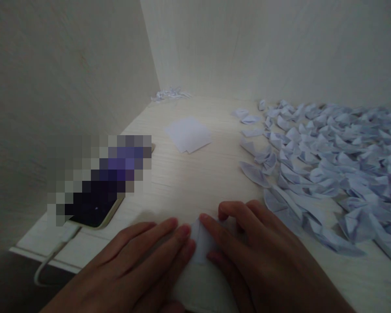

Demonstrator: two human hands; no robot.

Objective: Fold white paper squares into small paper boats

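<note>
On the pale wood-grained tabletop [179, 187], folded white paper [201, 245] is pressed by the left hand [143, 261], fingers outstretched together, and right hand [257, 243], thumb and index spread.

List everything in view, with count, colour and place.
Worked paper: one visible, white, between the hands
Folded paper pieces: many, too crowded to count, white, spread over the right side
Flat sheets: overlapping, count unclear, white, beyond the hands
Paper bits: several, white, far left corner
Phone: one, dark screen, left
Cable: one, white, at phone's near end
Tabletop: one, cream, underneath
Walls: two, greyish, left and back
Left hand: one, near front
Right hand: one, near front
</note>
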